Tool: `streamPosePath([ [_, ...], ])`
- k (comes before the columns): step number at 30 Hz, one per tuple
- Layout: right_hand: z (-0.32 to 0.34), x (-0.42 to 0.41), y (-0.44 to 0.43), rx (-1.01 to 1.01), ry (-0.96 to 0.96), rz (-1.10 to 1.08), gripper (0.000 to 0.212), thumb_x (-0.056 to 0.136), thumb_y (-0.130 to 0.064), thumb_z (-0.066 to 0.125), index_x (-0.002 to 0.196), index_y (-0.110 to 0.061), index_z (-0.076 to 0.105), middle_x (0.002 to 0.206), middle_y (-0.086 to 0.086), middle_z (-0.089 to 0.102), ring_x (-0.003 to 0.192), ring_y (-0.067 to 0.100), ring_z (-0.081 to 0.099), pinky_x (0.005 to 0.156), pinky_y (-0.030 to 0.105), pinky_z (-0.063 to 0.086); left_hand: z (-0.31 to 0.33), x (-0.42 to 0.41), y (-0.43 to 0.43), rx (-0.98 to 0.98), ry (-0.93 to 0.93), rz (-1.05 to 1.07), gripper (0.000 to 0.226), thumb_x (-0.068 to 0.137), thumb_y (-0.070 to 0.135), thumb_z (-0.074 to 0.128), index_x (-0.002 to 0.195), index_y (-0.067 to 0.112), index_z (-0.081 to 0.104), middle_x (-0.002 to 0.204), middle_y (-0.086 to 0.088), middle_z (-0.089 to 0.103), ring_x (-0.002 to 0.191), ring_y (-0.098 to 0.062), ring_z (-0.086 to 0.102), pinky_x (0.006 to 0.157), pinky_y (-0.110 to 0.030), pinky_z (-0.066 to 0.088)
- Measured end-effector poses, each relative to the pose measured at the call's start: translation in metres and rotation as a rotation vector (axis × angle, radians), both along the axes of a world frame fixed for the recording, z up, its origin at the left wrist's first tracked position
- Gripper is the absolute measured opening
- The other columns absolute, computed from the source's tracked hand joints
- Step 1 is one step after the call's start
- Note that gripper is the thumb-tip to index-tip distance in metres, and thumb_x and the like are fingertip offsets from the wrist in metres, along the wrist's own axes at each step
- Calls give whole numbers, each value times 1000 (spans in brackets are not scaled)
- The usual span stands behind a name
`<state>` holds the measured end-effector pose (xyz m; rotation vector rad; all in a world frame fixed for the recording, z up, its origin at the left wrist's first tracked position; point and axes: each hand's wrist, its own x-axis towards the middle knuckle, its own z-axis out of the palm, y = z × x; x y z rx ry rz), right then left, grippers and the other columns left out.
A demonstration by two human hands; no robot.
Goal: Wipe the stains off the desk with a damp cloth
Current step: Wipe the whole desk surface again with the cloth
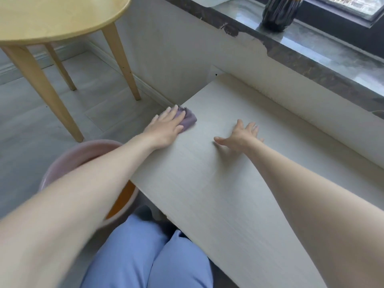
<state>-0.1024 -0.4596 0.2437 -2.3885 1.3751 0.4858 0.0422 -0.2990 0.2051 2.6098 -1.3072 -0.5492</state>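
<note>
Counter [207, 183]: a pale wood-grain top that runs from the lower right to the middle of the frame. No stains show plainly on it from here.
Windowsill [311, 50]: a dark stone ledge across the upper right, behind the counter.
Round table [52, 15]: light wood, upper left, standing on the floor.
Basin [83, 156]: pink, lower left on the floor, just beside the counter's left edge and partly hidden under the left forearm.
Vase [278, 13]: dark and ribbed, on the windowsill at the top.
Right grip [241, 138]: fingers spread flat on the counter near the middle, holding nothing, likely bracing.
Left grip [166, 129]: fingers straight, pressing flat on the cloth.
Cloth [189, 120]: purple and bunched, at the counter's far left corner, right by the edge.
Risk: a stroke further left could push the cloth off the corner onto the floor. A dropped forearm could knock the basin.
</note>
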Motion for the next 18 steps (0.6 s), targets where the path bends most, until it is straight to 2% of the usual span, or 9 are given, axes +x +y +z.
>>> streamPosePath([
  [2,1,5,-6,-1,14,-3,107,77,-65,60,151,-17,-1,156,18,-13,145,31,-12,115,53,4,2,0,-20,8,-32,82,51,103,31,19,151,25,3,159,0,-11,146,-19,-10,117,-44,2],
  [8,2,15,-30,7,43,-24,115,75,-68,61,151,-18,-9,156,19,-17,144,37,-14,117,50,3,-3,-12,-12,-3,-39,-145,51,103,33,21,151,28,3,159,3,-8,146,-14,-10,118,-39,0],
  [15,-6,13,-48,22,31,-63,121,69,-67,68,151,-17,-4,157,19,-10,145,34,-10,118,48,7,1,13,-64,50,-69,-19,51,103,30,18,151,24,2,159,-1,-10,146,-20,-9,116,-46,8],
  [18,-10,17,-51,15,48,-58,122,68,-68,68,152,-18,-6,158,15,-13,145,37,-9,117,49,9,-1,-1,-62,34,-114,-138,51,103,29,20,151,23,4,159,-2,-8,146,-19,-7,116,-44,5],
])
